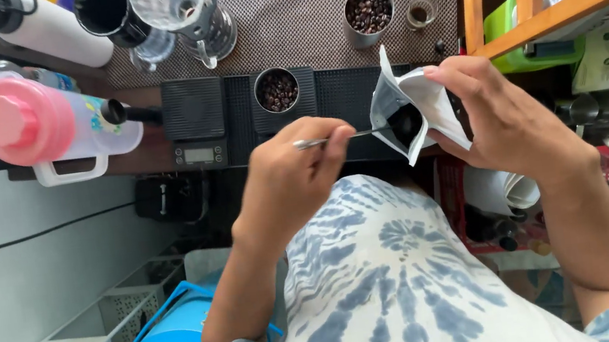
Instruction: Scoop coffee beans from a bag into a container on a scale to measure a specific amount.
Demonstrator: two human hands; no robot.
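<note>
Left hand (289, 173): I see it closed in a pinch on a thin metal spoon (343, 138); the shaft runs right into the pouch.
Right hand (506, 121): fingers wrapped around a white pouch (425, 104), holding it tilted with the mouth turned left, just right of the left hand and above the lap.
Hidden: the spoon's bowl is lost inside the dark mouth of the pouch, so I cannot tell what it carries. The right palm covers the pouch's back.
Pouch: soft, creased, white outside, dark within.
Scale (195, 123): black, flat, square, with a small display, on the bench (301, 22).
Cup on platform (277, 90): round metal cup of dark roasted beans, just right of the scale.
Second cup (368, 13): same kind, further off on the woven mat.
Cut off: a glass vessel (181, 11) and a black cup (107, 13) run out at the top edge.
Left: pink-lidded clear bottle (39, 123) lying sideways.
Clothing: blue and white tie-dye shirt (389, 277).
</note>
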